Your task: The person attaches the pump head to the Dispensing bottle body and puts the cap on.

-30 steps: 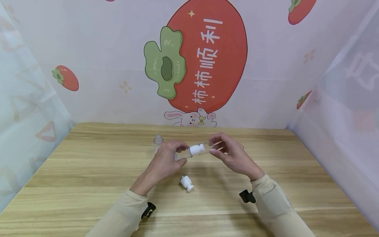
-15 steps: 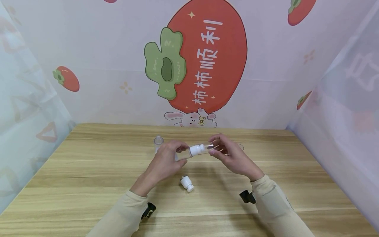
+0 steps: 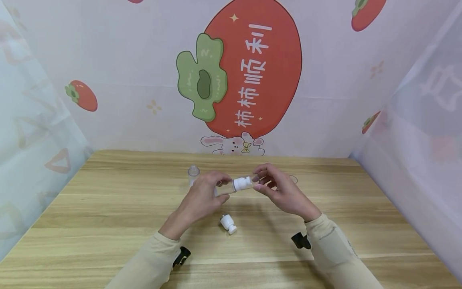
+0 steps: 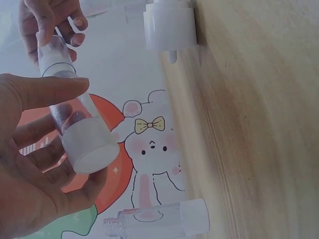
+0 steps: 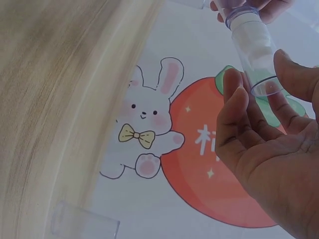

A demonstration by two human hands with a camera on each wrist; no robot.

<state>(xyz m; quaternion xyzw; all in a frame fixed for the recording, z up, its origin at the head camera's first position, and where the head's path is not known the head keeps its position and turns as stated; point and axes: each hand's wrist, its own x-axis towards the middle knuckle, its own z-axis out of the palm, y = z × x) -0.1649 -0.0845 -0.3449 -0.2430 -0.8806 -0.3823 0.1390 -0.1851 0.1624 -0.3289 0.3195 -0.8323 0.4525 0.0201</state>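
My left hand point(image 3: 203, 196) grips a small clear bottle point(image 4: 79, 117) with a white base, tilted in the air. A white pump head point(image 3: 242, 183) sits on its neck, pointing right. Over that pump head lies a clear cap point(image 5: 256, 72), which the thumb and fingers of my right hand point(image 3: 283, 192) pinch at its outer end. A second white pump head point(image 3: 228, 224) lies on the table below the hands. Behind my left hand stands another clear bottle point(image 3: 193, 172), partly hidden; the left wrist view shows this bottle point(image 4: 159, 221) without a pump.
The wooden table point(image 3: 108, 224) meets a printed white backdrop point(image 3: 137, 128) behind and at the sides. Beyond my right hand, mostly hidden, is another clear cylindrical piece point(image 3: 294, 179), and the right wrist view shows this clear piece point(image 5: 84, 221) on the table.
The two hands have drawn very slightly closer together. The bottle and pump head have shifted a little to the right, and less of the cap shows between pump head and right fingers.
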